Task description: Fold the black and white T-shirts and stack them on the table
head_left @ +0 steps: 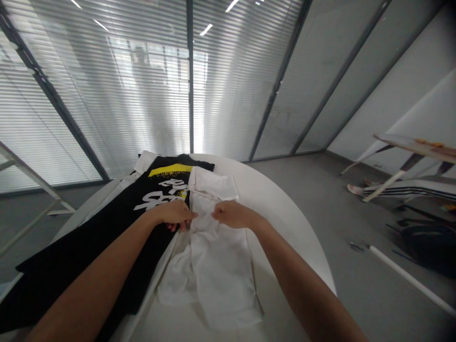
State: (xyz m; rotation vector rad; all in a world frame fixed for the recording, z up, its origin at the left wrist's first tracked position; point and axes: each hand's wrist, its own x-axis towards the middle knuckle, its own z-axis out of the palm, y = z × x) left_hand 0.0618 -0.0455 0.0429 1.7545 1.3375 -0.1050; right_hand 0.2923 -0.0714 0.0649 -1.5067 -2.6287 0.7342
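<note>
A white garment [223, 270] lies partly folded and creased on a round white table [292, 204]. My left hand [177, 213] pinches its left edge, with fingers closed and the thumb pointing right. Just across from it, my right hand [230, 213] is closed on the same cloth, fingers curled inward. A short gap of white fabric shows between the two hands. To the left lies a black garment [117, 228] with a yellow patch and white lettering. My left forearm passes over it and hides part of it.
Glass panels with blinds [149, 85] stand behind the table. On the right are a wooden-topped table [420, 148], a person's leg in striped trousers [409, 187], a dark bag [427, 237] and a white pole [409, 275] on the floor. A white metal frame [32, 175] stands at left.
</note>
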